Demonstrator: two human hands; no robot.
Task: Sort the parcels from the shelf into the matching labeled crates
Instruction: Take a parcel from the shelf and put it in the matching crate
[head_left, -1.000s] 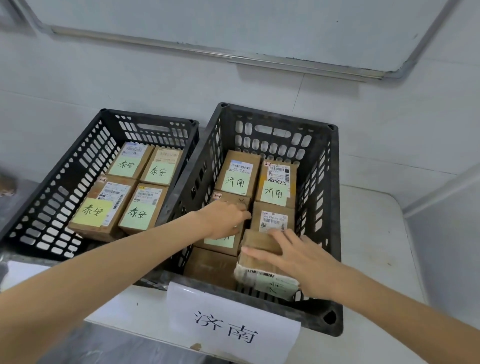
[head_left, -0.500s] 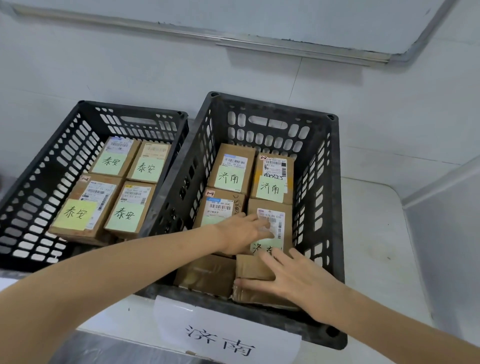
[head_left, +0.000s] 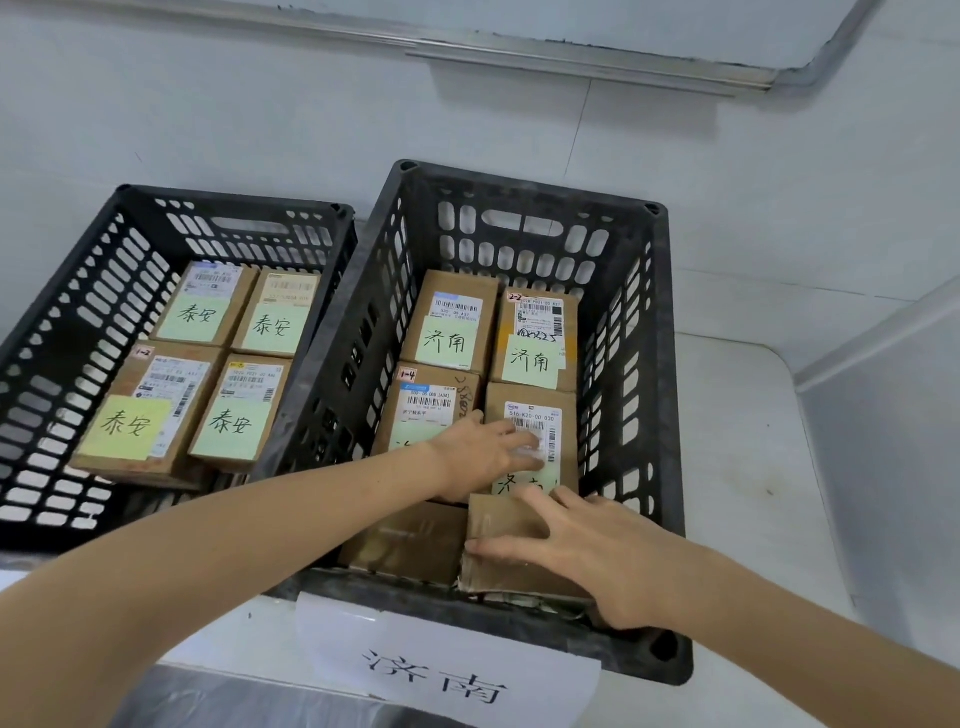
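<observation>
Under right hand (head_left: 597, 551), near end of 济南 crate (head_left: 670, 415): cardboard parcel (head_left: 506, 519), pressed by flat spread fingers | left hand (head_left: 483, 457), fingers straight, rests on labelled parcel (head_left: 563, 415) just beyond | six parcels here, four in 泰安 crate (head_left: 62, 322) | shelf unseen.

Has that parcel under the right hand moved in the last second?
Yes. The parcel under the right hand has tipped down flatter into the near right corner of the crate.

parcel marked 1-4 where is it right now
In the head view, the parcel marked 1-4 lies in the right crate, left column, middle row, beside the 516-K20 parcel; the left hand covers its near edge.
</observation>
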